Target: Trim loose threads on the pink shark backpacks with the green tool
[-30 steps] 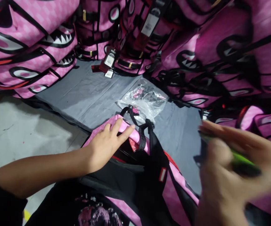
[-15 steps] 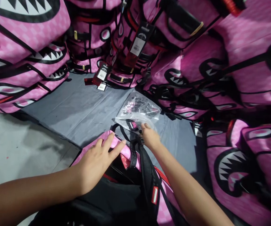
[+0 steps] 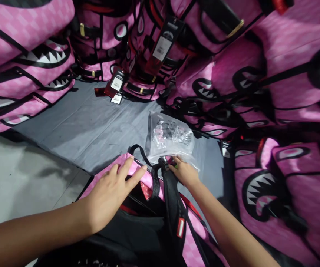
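Observation:
A pink and black backpack [image 3: 191, 241] lies nearest me, its black straps on top. My left hand [image 3: 108, 191] rests on its pink upper edge, fingers spread and holding nothing. Just past the bag is a clear plastic bag [image 3: 171, 135] with printing and small pink items inside. At the plastic bag's near edge, beside the strap top, my right hand [image 3: 182, 171] has its fingers closed on a small pink and black item, partly hidden by the fingers.
Stacks of pink shark-face bags [image 3: 45, 59] stand at the left, and more [image 3: 204, 89] at the back and right. Hang tags [image 3: 162, 46] dangle at the back. A grey sheet [image 3: 73, 122] lies over the pale floor [image 3: 17, 174].
My right hand has moved slightly right and nearer, and the small item has come out of the plastic bag's opening. The left hand stays on the backpack. The view has shifted slightly.

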A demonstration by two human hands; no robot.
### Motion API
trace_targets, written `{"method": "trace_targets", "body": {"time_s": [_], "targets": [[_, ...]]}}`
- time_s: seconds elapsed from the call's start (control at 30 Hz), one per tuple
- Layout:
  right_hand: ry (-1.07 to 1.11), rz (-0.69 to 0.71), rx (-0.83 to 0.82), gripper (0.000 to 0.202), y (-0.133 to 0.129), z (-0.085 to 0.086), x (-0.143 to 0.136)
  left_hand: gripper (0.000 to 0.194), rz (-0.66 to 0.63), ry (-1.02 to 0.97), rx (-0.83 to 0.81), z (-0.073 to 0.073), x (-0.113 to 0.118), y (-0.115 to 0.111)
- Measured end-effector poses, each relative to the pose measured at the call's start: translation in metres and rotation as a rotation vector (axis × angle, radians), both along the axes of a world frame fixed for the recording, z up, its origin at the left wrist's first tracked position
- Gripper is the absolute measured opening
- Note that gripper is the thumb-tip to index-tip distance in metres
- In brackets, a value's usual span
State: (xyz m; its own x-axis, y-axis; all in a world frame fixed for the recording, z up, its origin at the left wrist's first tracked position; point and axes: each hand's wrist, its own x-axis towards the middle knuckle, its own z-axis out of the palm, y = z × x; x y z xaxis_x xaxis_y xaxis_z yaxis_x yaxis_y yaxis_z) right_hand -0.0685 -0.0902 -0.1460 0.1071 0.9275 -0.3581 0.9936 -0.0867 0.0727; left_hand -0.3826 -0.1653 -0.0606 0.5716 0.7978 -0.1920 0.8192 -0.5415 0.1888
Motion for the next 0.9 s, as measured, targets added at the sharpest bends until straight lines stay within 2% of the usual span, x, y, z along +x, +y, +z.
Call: {"method": "trace_targets", "body": {"time_s": [0.13, 0.23, 0.37, 0.47, 0.67, 0.8, 0.9], "targets": [[-0.008, -0.142, 0.022, 0.038, -0.019, 0.002, 0.022, 0.095, 0.007, 0.005, 0.099, -0.005, -0.002, -0.003], [0.024, -0.227, 0.064, 0.040, -0.018, -0.006, 0.023, 0.094, 0.031, 0.029, 0.089, -0.009, -0.002, -0.003], [0.108, -0.291, 0.033, 0.034, -0.012, -0.009, 0.026, 0.098, 0.023, -0.040, 0.067, -0.012, -0.005, -0.003], [0.198, -0.288, 0.006, 0.026, -0.015, -0.001, 0.033, 0.098, 0.031, -0.083, 0.026, -0.012, -0.007, -0.004], [0.357, -0.305, 0.055, 0.023, -0.039, 0.020, 0.033, 0.093, 0.045, -0.149, -0.029, -0.007, -0.008, -0.007], [0.389, -0.420, 0.101, 0.024, -0.043, 0.023, 0.032, 0.092, 0.033, -0.163, 0.011, -0.009, -0.009, -0.008], [0.425, -0.551, 0.062, 0.026, -0.037, 0.021, 0.035, 0.093, 0.041, -0.156, 0.020, -0.011, -0.010, -0.009]]}}
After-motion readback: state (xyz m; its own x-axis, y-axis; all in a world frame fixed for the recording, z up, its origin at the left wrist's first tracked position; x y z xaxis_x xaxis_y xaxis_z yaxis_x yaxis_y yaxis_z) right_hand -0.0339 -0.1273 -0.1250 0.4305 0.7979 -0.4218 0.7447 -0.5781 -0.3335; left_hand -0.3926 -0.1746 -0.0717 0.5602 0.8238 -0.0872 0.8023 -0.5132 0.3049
